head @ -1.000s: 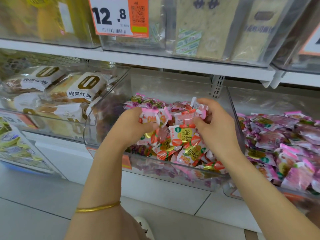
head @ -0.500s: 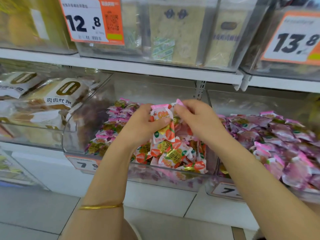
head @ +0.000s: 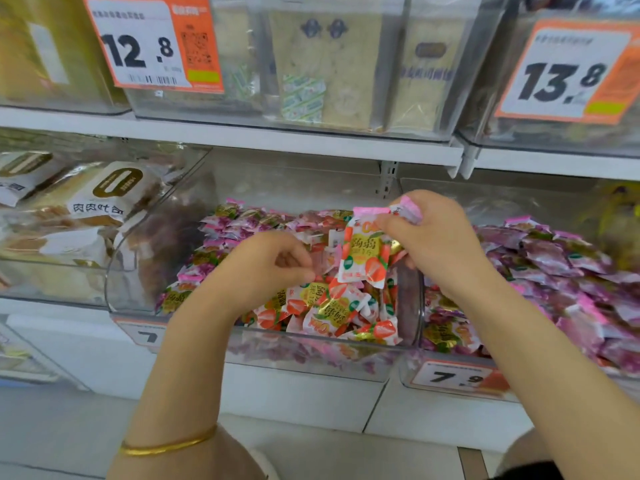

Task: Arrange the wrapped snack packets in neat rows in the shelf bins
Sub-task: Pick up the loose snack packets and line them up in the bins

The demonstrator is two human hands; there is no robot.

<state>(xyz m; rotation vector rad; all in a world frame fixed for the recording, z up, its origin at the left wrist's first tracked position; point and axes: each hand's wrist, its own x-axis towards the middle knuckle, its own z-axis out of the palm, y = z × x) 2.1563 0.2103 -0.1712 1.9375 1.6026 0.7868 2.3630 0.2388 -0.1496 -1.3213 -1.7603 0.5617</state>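
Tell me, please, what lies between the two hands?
The strawberry packet, pinched by the right hand, hangs between it and the left hand, above the loose packets; head view.

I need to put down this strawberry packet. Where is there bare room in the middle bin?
Room shows at the back of the middle bin, between the purple packets and its rear wall. The left end by the curved wall looks free, though reflections blur it. The front is heaped with strawberry packets; the right bin is crowded too.

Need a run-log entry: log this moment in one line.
right hand: pinches strawberry packet | left hand: curled over middle bin, grasp unclear
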